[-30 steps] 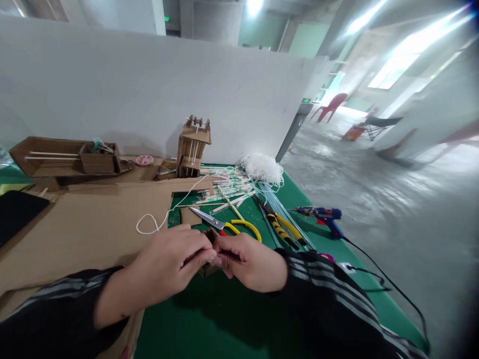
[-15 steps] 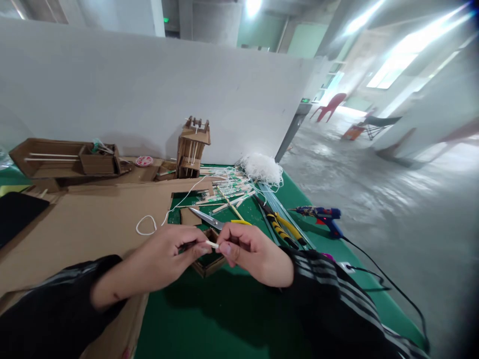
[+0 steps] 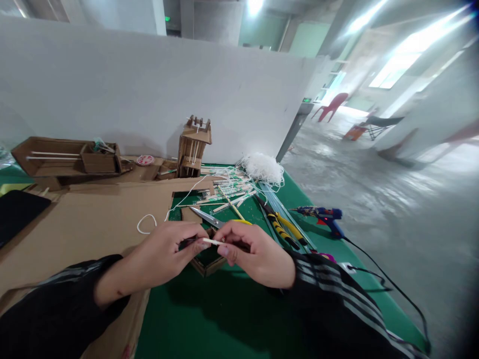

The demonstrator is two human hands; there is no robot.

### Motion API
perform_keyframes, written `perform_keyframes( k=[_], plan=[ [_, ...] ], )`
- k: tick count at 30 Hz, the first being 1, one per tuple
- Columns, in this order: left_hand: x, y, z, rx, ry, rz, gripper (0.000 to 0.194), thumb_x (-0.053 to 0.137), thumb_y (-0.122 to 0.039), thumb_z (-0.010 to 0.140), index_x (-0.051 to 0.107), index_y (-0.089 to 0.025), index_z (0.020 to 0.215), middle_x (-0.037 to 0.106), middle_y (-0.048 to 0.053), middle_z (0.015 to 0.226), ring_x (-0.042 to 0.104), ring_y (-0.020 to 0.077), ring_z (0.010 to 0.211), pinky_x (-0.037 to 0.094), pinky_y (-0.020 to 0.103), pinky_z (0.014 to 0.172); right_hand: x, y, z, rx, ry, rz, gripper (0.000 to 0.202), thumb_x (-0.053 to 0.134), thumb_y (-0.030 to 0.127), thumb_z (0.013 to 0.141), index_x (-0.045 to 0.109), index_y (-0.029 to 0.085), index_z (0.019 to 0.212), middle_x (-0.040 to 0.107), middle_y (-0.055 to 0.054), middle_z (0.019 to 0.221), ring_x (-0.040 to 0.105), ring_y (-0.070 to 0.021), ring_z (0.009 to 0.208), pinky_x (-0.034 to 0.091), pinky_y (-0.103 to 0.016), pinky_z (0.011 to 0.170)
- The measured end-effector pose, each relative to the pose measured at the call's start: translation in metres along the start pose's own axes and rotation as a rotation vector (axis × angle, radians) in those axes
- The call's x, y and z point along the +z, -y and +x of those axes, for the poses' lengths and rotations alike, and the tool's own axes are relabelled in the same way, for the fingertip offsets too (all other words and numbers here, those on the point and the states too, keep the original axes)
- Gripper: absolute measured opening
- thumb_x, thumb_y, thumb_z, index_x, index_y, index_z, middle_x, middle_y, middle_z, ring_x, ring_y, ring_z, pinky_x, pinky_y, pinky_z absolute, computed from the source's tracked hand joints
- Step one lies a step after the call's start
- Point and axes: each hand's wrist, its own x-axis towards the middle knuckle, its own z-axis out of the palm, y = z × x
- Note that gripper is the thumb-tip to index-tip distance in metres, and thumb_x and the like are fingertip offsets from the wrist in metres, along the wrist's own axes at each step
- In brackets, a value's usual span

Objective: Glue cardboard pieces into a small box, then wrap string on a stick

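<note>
A short pale stick is pinched between my two hands. My left hand has thumb and fingers closed on its left end, and my right hand grips the right end. Just below and behind the fingers lies a small open cardboard frame, partly hidden by both hands. Scissors with yellow handles rest beyond my hands, beside a small cardboard piece. A white string loops over the cardboard sheet near my left hand.
Pliers and a blue glue gun lie to the right. Behind are wooden sticks, tangled white string, a cardboard tower and a long cardboard box. A large cardboard sheet covers the left side.
More of the pale stick shows between my fingertips. Both hands have barely moved, and the view has shifted slightly.
</note>
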Motion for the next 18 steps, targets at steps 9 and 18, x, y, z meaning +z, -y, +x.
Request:
perform_keyframes(
  k=[9, 18],
  plan=[
    [0.0022, -0.0008, 0.0009, 0.0, 0.007, -0.038, 0.032, 0.042, -0.04, 0.1, 0.065, -0.021, 0.09, 0.063, -0.002, 0.076, 0.056, 0.0125, 0.067, 0.038, 0.023, 0.06, -0.0022, -0.001, 0.001, -0.087, -0.086, -0.201, 0.026, 0.047, 0.034, 0.096, 0.06, 0.017, 0.082, 0.055, 0.0, 0.069, 0.044, -0.0099, 0.061, 0.036, -0.022, 0.056],
    [0.0038, 0.0007, 0.0016, -0.001, -0.002, -0.061, 0.031, 0.042, -0.04, 0.1, 0.065, -0.021, 0.09, 0.064, -0.002, 0.077, 0.057, 0.0126, 0.069, 0.039, 0.023, 0.061, 0.0038, -0.0072, -0.0007, -0.066, -0.152, -0.216, 0.016, 0.056, 0.032, 0.092, 0.053, 0.019, 0.082, 0.047, 0.004, 0.065, 0.039, -0.0091, 0.056, 0.031, -0.021, 0.051]
  ],
)
